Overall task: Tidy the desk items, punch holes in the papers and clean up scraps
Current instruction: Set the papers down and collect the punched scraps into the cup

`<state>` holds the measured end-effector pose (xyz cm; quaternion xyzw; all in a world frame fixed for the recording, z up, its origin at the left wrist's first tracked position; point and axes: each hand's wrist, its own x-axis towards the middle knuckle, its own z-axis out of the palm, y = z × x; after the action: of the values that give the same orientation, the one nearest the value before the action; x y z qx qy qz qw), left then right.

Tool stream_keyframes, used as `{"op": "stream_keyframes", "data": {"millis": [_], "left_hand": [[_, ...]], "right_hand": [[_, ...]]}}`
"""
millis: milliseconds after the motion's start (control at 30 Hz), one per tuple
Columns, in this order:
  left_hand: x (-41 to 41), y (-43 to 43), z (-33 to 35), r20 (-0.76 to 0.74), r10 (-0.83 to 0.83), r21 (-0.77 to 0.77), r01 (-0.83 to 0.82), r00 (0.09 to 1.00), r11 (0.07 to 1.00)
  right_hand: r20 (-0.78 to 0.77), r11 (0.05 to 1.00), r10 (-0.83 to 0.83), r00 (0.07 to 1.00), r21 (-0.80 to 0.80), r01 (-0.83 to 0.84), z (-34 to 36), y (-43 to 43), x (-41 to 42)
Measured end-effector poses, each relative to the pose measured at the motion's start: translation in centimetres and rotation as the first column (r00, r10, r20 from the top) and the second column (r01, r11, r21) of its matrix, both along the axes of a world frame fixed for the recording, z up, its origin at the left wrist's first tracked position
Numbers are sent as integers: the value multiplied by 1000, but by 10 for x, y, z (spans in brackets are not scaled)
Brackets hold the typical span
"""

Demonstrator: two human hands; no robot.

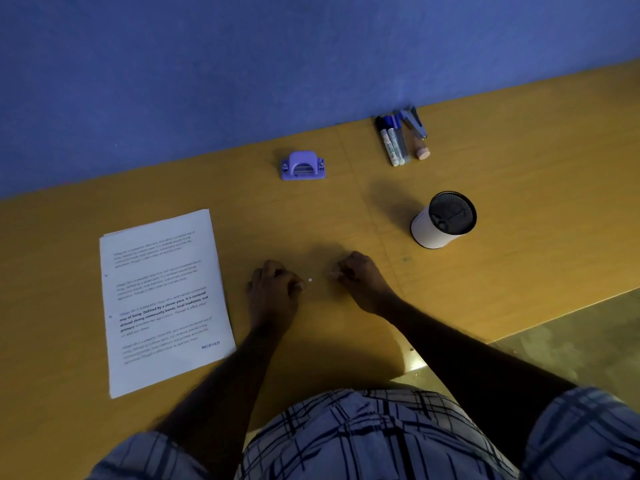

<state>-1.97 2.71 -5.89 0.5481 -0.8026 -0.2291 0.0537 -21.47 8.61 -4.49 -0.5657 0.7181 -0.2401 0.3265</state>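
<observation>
A tiny white paper scrap (310,280) lies on the tabletop (519,237) between the left hand (273,284) and right hand (356,277); both hands are curled shut, holding nothing I can see.

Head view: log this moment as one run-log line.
phase: scrap cleanup | left hand, right hand: curled on desk | white scrap between them | papers left | hole punch idle

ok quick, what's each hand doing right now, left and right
Left hand: fingers curled on the desk, beside a white paper scrap; any hold cannot be told.
Right hand: curled too; cannot be told.
</observation>
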Motion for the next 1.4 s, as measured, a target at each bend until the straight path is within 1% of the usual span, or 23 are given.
{"op": "stream_keyframes", "data": {"millis": [133,200,267,333,400,467,567,667,767,833,900,1000,1067,1200,1300,1367,1400], "left_hand": [[-3,-7,0,21,-30,16,29,999,999],[-1,-13,-1,7,-28,46,27,1000,999],[2,-20,0,-74,-10,99,17,997,995],[3,-27,5,-188,9,158,21,982,987],[0,-31,13,-292,60,224,7,955,975],[-9,-34,25,-371,113,262,-13,922,965],[-38,-37,44,-475,140,262,-12,869,965],[-80,-40,66,-531,98,247,43,842,968],[-127,-45,85,-573,36,240,126,819,963],[-158,-46,95,-553,-28,246,195,833,949],[-187,-44,105,-550,-91,242,263,830,934],[-222,-41,114,-577,-176,176,333,797,926],[-240,-41,116,-558,-253,115,375,790,920],[-265,-42,115,-396,-463,-6,503,793,864],[-273,-45,118,-245,-605,-29,618,757,785],[-276,-48,119,-134,-660,-23,664,739,747],[-278,-49,120,-105,-670,-22,672,735,741]], "right_hand": [[18,1000,-11,1000,19,11,2,1,-5],[27,1000,-24,999,8,24,5,3,-8],[27,999,-27,999,-16,28,10,5,-14],[55,997,-44,998,-62,47,18,8,-19],[105,990,-76,992,-109,88,29,9,-26],[115,980,-105,988,-158,123,44,10,-34],[125,956,-155,980,-230,181,67,11,-53],[144,942,-232,962,-215,259,86,12,-82],[120,921,-305,945,-215,325,101,15,-117],[89,902,-378,921,-188,389,108,16,-140],[29,898,-417,908,-143,417,111,18,-160],[-66,923,-384,921,-47,382,111,17,-181],[-97,933,-359,928,-30,358,112,15,-189],[-193,955,-296,936,-52,291,113,14,-199],[-275,973,-230,934,-28,231,110,13,-199],[-317,980,-193,929,-26,195,107,12,-200],[-337,982,-183,923,-19,188,107,12,-200]]}}
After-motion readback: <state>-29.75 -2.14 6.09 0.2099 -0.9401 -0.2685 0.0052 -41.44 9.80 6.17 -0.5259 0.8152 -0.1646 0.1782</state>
